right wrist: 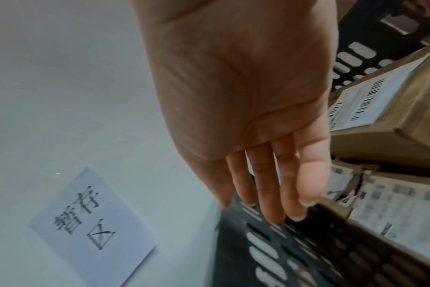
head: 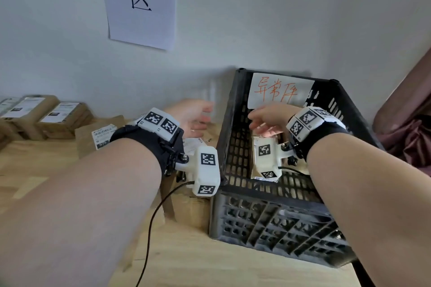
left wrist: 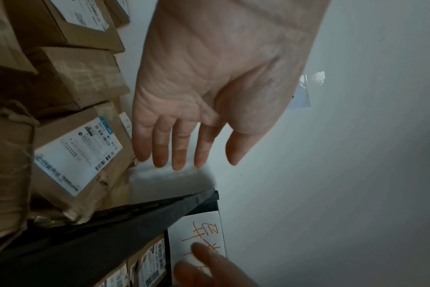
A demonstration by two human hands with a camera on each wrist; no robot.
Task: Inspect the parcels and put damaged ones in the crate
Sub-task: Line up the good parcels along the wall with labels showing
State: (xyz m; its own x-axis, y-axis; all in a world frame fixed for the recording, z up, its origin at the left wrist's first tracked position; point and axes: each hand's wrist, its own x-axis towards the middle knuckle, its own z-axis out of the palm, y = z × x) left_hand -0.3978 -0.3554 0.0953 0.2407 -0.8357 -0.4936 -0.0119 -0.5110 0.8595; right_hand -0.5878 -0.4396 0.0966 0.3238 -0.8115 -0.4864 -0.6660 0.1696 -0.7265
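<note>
Judging by the blur, both hands are moving fast near the crate (head: 275, 223), so a knuckle could clip its rim. The right hand (head: 268, 119) hovers over it, fingers (right wrist: 277, 180) released; a parcel (right wrist: 393, 108) lies inside, below them. The left hand (head: 191, 116), released too, hangs beside the crate above the desk's parcels (left wrist: 81, 153)
</note>
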